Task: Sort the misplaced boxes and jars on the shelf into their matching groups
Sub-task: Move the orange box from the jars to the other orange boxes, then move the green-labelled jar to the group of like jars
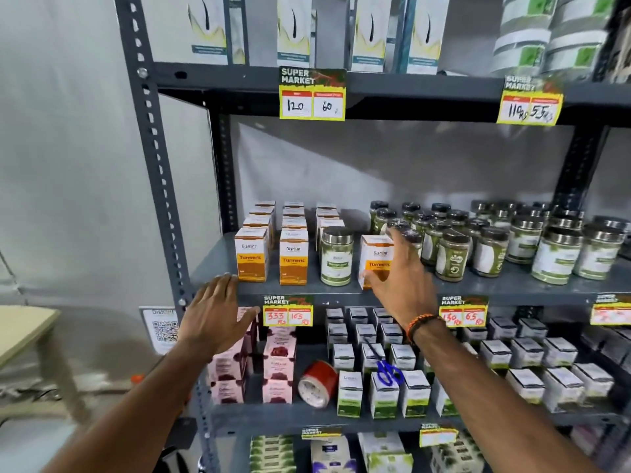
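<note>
On the middle shelf [218, 264], orange-and-white turmeric boxes [251, 255] stand in rows at the left. A green jar with a silver lid [336, 257] stands at the front of the third row, among those boxes. Right of it is one more turmeric box [375, 257], beside the dark-lidded green jars [450, 257]. My right hand [401, 279] grips this box, thumb on its lower left and fingers over its right side. My left hand [215, 314] hovers with fingers spread at the shelf's front edge, below the leftmost boxes, holding nothing.
The shelf below holds pink boxes [278, 367], a red tape roll [317, 384], blue-handled scissors [387, 372] and white-and-green boxes [350, 394]. Yellow price tags [288, 310] hang on the shelf edges. Silver-lidded jars [553, 254] fill the right. A pale table [24, 327] stands at left.
</note>
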`<state>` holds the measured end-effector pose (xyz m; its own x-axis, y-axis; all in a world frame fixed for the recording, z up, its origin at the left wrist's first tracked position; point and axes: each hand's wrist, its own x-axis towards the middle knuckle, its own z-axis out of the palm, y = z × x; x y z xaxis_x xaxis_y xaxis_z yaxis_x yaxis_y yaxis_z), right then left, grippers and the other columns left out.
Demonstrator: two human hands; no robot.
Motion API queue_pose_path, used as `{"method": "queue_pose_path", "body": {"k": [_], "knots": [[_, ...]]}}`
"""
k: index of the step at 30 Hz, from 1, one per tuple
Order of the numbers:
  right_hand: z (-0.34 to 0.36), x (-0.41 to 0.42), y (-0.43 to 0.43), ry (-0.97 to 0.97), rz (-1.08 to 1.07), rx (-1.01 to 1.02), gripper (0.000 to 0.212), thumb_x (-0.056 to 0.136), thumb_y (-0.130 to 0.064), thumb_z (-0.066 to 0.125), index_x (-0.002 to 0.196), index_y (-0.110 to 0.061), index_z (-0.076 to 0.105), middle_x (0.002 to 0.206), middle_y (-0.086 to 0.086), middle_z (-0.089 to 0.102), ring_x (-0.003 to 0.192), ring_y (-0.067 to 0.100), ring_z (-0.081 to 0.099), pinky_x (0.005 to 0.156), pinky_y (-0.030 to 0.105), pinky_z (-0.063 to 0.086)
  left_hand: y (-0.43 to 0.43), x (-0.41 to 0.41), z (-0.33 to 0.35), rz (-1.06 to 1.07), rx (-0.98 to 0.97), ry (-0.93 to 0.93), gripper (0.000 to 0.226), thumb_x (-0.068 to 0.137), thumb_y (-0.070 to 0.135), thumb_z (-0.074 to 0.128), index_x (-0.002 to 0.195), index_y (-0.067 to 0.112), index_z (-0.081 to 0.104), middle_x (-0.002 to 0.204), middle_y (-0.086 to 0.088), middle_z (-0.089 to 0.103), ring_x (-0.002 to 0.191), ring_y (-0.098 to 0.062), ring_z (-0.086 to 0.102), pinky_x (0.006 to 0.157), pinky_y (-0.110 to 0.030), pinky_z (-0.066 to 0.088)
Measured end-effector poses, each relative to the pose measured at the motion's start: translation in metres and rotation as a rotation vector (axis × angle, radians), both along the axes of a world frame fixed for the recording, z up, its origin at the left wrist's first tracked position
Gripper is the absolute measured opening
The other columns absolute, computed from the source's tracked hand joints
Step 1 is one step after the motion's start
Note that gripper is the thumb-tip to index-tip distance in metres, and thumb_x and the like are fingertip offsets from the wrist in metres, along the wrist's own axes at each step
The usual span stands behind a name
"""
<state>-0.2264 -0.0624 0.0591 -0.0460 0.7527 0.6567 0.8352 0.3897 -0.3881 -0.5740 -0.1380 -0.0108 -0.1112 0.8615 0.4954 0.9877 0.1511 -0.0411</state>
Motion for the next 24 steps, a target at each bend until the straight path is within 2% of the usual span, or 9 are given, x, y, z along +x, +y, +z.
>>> {"method": "queue_pose_path", "body": {"k": [2,4,6,9,14,17,19,21,24], "knots": [[0.011,-0.002,-0.008,-0.018,-0.030,0.140,0.090,0.084,-0.051,0.076,0.155,-0.019,0.029,0.146,0.015,0.052,0.109,0.036,0.069,0.077,0.049,0.063,0.000,-0.002,-0.002,0.001,-0.002,0.000,0.096,0.092,0.077,0.027,0.156,0.005,0.032,0.161,-0.017,0.037,0.149,-0.032,0.032,0.122,-0.045,0.019],[0.026,-0.007,-0.010,-0.024,0.094,0.322,0.073,0.089,-0.046,0.073,0.146,-0.015,0.041,0.141,0.013,0.055,0.114,0.031,0.066,0.082,0.042,0.061,0.000,-0.003,-0.004,-0.002,0.001,-0.002,0.096,0.092,0.077,0.029,0.157,0.005,0.029,0.162,-0.017,0.035,0.150,-0.032,0.030,0.122,-0.045,0.016],[0.042,-0.018,-0.005,-0.056,0.248,0.389,0.059,0.093,-0.043,0.068,0.140,-0.014,0.048,0.135,0.012,0.059,0.115,0.028,0.064,0.091,0.040,0.058,0.001,-0.003,-0.005,-0.002,0.004,-0.008,0.095,0.093,0.076,0.033,0.157,0.005,0.029,0.162,-0.017,0.034,0.150,-0.032,0.030,0.122,-0.045,0.016],[0.062,-0.036,0.011,-0.178,0.308,0.221,0.062,0.094,-0.051,0.063,0.142,-0.015,0.048,0.131,0.013,0.064,0.117,0.030,0.062,0.100,0.044,0.053,0.000,-0.002,-0.005,0.000,0.011,-0.009,0.095,0.092,0.075,0.034,0.157,0.005,0.030,0.162,-0.016,0.035,0.150,-0.031,0.030,0.122,-0.045,0.018],[0.066,-0.057,0.038,-0.459,0.118,0.047,0.089,0.087,-0.079,0.049,0.146,-0.012,0.049,0.118,0.011,0.073,0.115,0.032,0.066,0.113,0.054,0.035,0.000,-0.002,-0.006,-0.015,0.040,-0.007,0.094,0.091,0.075,0.034,0.155,0.006,0.033,0.160,-0.016,0.039,0.149,-0.031,0.034,0.120,-0.044,0.020],[0.062,-0.063,0.044,-0.471,0.062,0.026,0.082,0.085,-0.076,0.054,0.137,-0.013,0.057,0.110,0.008,0.076,0.113,0.030,0.066,0.114,0.054,0.033,0.000,-0.003,-0.007,-0.020,0.050,0.005,0.093,0.092,0.075,0.035,0.156,0.007,0.032,0.160,-0.015,0.039,0.149,-0.030,0.033,0.119,-0.042,0.016],[0.060,-0.064,0.047,-0.445,0.065,0.047,0.067,0.085,-0.073,0.059,0.118,-0.016,0.066,0.096,0.003,0.076,0.101,0.027,0.070,0.111,0.052,0.036,0.000,-0.004,-0.008,-0.023,0.046,0.001,0.093,0.093,0.075,0.036,0.156,0.007,0.030,0.161,-0.014,0.037,0.149,-0.030,0.032,0.119,-0.041,0.016],[0.059,-0.065,0.048,-0.403,0.090,0.066,0.058,0.083,-0.074,0.061,0.101,-0.019,0.068,0.082,-0.003,0.073,0.088,0.022,0.071,0.115,0.053,0.031,0.000,-0.005,-0.007,-0.028,0.045,-0.001,0.093,0.093,0.074,0.035,0.157,0.008,0.029,0.162,-0.014,0.036,0.150,-0.029,0.031,0.120,-0.041,0.016],[0.059,-0.065,0.049,-0.365,0.128,0.093,0.064,0.084,-0.077,0.054,0.104,-0.018,0.067,0.092,-0.004,0.072,0.092,0.020,0.070,0.122,0.055,0.019,-0.004,-0.006,-0.005,-0.042,0.047,0.008,0.092,0.093,0.075,0.034,0.157,0.009,0.029,0.162,-0.014,0.036,0.150,-0.030,0.031,0.121,-0.044,0.019]]}}
